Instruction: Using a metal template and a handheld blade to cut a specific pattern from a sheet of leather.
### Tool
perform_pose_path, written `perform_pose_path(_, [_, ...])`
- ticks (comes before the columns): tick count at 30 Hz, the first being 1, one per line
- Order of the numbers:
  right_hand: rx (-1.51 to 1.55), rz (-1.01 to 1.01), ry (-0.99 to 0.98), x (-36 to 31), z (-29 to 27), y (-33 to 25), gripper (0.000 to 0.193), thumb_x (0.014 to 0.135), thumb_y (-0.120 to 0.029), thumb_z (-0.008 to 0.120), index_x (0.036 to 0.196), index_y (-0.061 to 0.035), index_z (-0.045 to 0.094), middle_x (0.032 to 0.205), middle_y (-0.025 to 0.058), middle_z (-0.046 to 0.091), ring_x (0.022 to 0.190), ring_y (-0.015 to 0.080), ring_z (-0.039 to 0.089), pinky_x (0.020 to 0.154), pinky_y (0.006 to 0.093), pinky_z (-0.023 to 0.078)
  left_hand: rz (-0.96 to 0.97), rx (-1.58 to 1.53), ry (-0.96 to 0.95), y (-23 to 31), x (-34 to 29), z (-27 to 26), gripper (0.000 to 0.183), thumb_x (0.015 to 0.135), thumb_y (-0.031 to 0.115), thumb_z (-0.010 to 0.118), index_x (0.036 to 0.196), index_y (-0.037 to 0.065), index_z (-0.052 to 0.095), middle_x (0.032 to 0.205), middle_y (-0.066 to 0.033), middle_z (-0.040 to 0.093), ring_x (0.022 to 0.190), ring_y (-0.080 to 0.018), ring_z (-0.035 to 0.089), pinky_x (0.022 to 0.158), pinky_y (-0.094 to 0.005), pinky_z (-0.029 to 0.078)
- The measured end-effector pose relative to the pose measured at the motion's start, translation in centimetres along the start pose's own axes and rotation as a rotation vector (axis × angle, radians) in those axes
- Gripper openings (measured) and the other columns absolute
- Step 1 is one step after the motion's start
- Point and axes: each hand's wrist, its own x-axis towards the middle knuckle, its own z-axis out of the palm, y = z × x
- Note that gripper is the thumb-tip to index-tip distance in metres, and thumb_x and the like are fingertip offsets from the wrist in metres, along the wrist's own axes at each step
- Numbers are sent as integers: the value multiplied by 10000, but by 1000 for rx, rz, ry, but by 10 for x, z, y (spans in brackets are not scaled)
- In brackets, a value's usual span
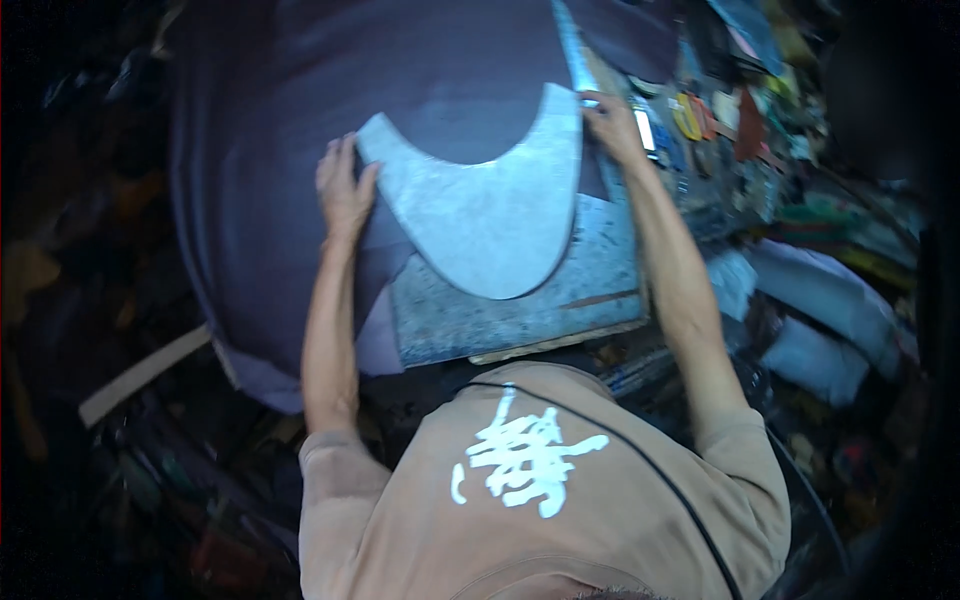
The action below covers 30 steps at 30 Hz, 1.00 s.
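Flat and spread, the left hand [345, 190] presses the grey curved template [490, 215] onto dark fabric [270, 130] while the right hand [612, 128] pinches its upper corner.

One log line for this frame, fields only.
left hand flat on template | right hand at its right tip | dark sheet underneath | board

I saw a pale grey, crescent-shaped flat pattern piece [490, 225], rounded at its lower end and scooped out along its top edge, lying flat. It lay on a large sheet of dark purple material [270, 150], spread wide and smooth, whose lower right part draped over a worn grey cutting board [560, 305].
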Motion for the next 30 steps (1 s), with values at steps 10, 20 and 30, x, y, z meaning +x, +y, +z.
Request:
perform_pose_path(10, [-52, 45, -39, -4, -13, -16, 317, 861, -226, 621, 1161, -137, 673, 958, 182, 655, 909, 302, 641, 800, 411, 487, 59, 88, -81, 9, 2, -2, 441, 863, 342, 656, 1216, 80, 627, 1358, -171, 527, 1338, -351, 402, 1110, -480, 272])
perform_pose_path(20, [-38, 36, 60, -6, 2, -11, 261, 841, -179, 616, 1082, -129, 705, 1030, 205, 627, 1026, 367, 596, 890, 448, 474, 62, 273, -299, 37, 8, -19, 691, 793, 440, 722, 1307, 27, 517, 1475, -175, 388, 1392, -383, 299, 1122, -513, 250])
perform_pose_path(30, [-283, 13, 279, -1, -85, 77, 194, 891, -144, 568, 977, -34, 703, 915, 212, 674, 866, 368, 651, 778, 434, 507, -57, 384, -466, 54, 16, -35, 717, 797, 452, 715, 1330, 25, 497, 1494, -178, 361, 1391, -382, 307, 1109, -502, 278])
